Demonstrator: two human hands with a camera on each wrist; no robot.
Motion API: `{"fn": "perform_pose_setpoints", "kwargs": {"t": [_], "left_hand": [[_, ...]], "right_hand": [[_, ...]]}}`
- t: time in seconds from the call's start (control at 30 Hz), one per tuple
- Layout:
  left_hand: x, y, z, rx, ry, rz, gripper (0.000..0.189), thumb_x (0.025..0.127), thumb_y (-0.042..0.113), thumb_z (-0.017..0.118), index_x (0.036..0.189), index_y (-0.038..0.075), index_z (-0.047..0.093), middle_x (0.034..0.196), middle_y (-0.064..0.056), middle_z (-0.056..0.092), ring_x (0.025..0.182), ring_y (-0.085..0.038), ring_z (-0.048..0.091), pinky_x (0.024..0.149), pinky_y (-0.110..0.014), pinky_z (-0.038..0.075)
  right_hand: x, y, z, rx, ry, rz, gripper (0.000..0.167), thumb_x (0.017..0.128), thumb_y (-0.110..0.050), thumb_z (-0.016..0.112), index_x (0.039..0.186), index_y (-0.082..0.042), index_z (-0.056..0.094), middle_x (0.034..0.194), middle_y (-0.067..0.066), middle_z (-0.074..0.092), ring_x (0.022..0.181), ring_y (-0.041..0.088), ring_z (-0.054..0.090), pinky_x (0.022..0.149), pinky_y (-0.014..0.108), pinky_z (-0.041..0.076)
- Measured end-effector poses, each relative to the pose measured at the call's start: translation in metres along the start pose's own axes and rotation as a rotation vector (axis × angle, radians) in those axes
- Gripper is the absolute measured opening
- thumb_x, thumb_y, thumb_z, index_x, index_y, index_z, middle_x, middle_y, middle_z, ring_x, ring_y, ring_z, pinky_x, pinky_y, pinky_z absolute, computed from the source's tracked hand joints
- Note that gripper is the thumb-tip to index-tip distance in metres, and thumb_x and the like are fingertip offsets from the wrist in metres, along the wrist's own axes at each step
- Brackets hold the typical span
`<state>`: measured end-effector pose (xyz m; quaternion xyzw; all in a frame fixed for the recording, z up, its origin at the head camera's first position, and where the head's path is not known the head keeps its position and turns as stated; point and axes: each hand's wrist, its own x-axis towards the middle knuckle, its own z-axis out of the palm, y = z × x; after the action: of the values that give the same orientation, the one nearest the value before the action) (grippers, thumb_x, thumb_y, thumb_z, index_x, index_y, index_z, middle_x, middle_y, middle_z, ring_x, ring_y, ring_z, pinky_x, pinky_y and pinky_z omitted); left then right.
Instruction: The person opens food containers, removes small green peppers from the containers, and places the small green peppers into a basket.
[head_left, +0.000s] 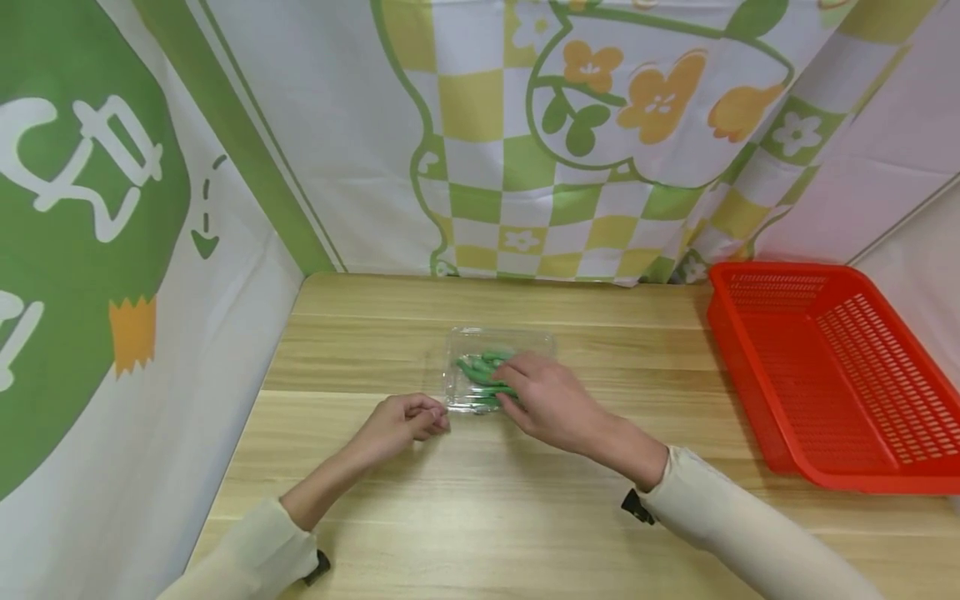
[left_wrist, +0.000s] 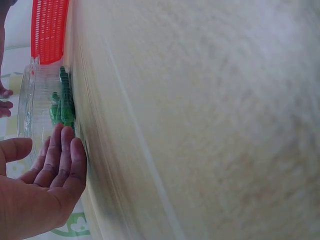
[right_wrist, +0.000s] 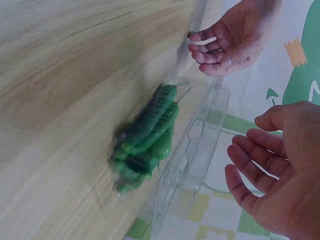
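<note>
Several long green peppers (head_left: 477, 371) lie inside a clear plastic box (head_left: 459, 342) on the table. In the right wrist view, the peppers (right_wrist: 150, 122) are bunched together behind the clear wall, two thin stems pointing toward the upper right. My left hand (head_left: 405, 427) is at the box's near left corner, its fingers loosely bent and holding nothing. Above the right part of the box hovers my right hand (head_left: 551, 400), hiding some peppers in the head view. Its fingers (right_wrist: 255, 165) are relaxed and apart, with nothing between them. Whether the box has a lid over it, I cannot tell.
A red perforated plastic basket (head_left: 787, 392) stands at the table's right side. The wood-grain table (head_left: 480, 517) meets a patterned curtain (head_left: 480, 167) at the back and a printed cloth wall (head_left: 247, 250) on the left.
</note>
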<state>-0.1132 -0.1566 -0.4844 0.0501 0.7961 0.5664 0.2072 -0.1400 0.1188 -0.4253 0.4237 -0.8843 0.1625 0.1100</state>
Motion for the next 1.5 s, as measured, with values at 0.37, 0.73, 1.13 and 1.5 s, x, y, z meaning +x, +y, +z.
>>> {"fn": "perform_pose_setpoints", "kwargs": {"t": [0.37, 0.73, 1.13, 1.5], "left_hand": [[0.003, -0.004, -0.003, -0.074, -0.05, 0.005, 0.029, 0.11, 0.01, 0.054, 0.123, -0.012, 0.066, 0.112, -0.021, 0.077, 0.107, -0.034, 0.075, 0.092, -0.04, 0.065], [0.004, -0.002, -0.002, -0.173, -0.075, -0.05, 0.028, 0.111, 0.01, 0.052, 0.123, -0.012, 0.065, 0.114, -0.02, 0.075, 0.108, -0.028, 0.073, 0.091, -0.04, 0.065], [0.006, -0.002, -0.001, -0.255, -0.104, -0.047, 0.028, 0.111, 0.009, 0.052, 0.123, -0.014, 0.064, 0.117, -0.022, 0.072, 0.11, -0.029, 0.072, 0.094, -0.042, 0.065], [0.01, -0.004, -0.001, -0.292, -0.127, -0.071, 0.027, 0.111, 0.005, 0.048, 0.122, -0.014, 0.063, 0.116, -0.02, 0.073, 0.111, -0.03, 0.072, 0.096, -0.043, 0.064]], "right_hand": [[0.01, -0.008, 0.015, 0.0, -0.014, -0.049, 0.025, 0.096, -0.015, 0.077, 0.119, -0.005, 0.075, 0.119, 0.008, 0.075, 0.119, 0.028, 0.07, 0.108, 0.041, 0.057], [0.017, -0.013, 0.026, -0.04, -0.017, -0.086, 0.024, 0.099, -0.016, 0.075, 0.12, -0.007, 0.075, 0.121, 0.005, 0.074, 0.117, 0.022, 0.069, 0.105, 0.037, 0.058], [0.024, -0.016, 0.037, -0.062, -0.011, -0.143, 0.021, 0.098, -0.012, 0.072, 0.118, -0.008, 0.077, 0.123, 0.006, 0.075, 0.116, 0.023, 0.07, 0.102, 0.036, 0.06], [0.03, -0.022, 0.042, -0.114, -0.018, -0.133, 0.014, 0.099, -0.017, 0.073, 0.111, -0.015, 0.08, 0.123, 0.004, 0.073, 0.116, 0.024, 0.068, 0.098, 0.04, 0.062]]}}
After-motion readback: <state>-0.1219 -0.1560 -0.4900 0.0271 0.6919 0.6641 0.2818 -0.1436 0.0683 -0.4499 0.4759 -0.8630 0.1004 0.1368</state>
